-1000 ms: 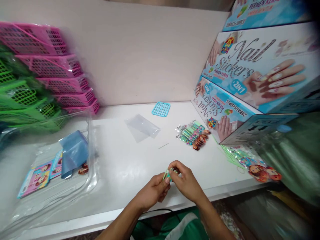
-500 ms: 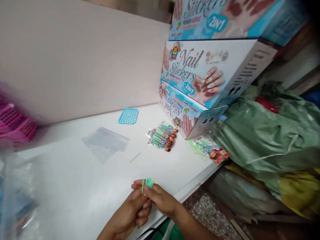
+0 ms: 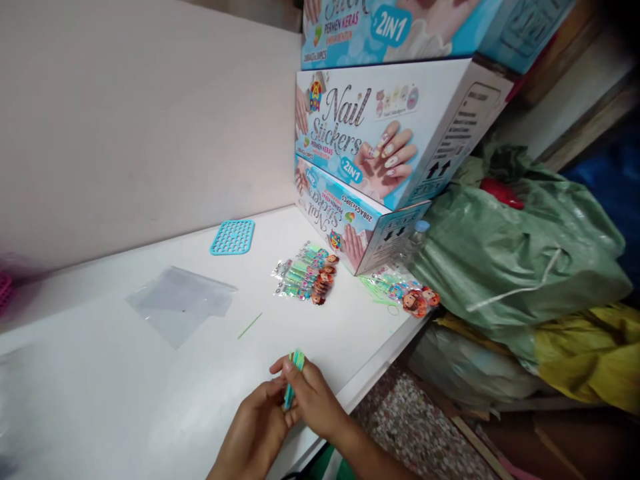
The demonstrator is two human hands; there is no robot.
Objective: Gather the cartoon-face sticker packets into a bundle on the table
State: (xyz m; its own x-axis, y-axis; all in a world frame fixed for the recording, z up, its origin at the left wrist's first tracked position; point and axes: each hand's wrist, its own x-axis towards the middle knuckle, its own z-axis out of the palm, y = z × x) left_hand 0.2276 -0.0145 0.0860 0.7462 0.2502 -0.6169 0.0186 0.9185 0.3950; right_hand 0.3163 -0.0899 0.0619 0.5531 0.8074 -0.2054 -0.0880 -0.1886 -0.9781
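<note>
Both my hands, left and right, clamp the sticks at lower centre; a loose pinch could scatter them off the bench edge.

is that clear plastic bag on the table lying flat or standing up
Lying flat. The clear plastic bag is spread on the white table, nothing visible inside.

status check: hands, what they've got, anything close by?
Left hand and right hand both pinching green strips. Over white table edge. Loose strip and sticker packs lie apart, beyond.
</note>
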